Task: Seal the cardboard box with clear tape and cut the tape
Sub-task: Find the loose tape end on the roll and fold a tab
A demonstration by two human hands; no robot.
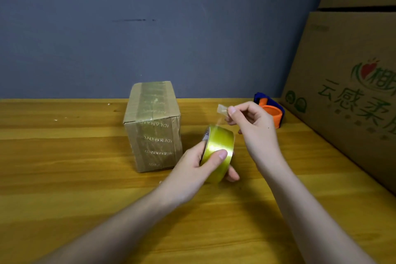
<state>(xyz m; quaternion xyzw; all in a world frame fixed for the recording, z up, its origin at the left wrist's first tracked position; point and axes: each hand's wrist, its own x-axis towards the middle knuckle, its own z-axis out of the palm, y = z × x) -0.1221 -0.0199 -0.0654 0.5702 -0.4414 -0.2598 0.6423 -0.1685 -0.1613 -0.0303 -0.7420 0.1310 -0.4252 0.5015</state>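
Left hand [199, 163] grips the tape roll [217, 152]; right hand [250, 120] pinches the tape end [222, 110]. Recommend a steady, straight pull toward the cardboard box [153, 126] to avoid twisting.

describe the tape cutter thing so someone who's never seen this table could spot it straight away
Start at the big printed cartons along the table's right side. At their foot, by the wall, sits the blue and orange tape dispenser, half hidden behind the right hand. Nothing else there is orange.

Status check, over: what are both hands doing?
Left hand grips tape roll. Right hand pinches peeled tape end. Cardboard box untouched, nothing between.
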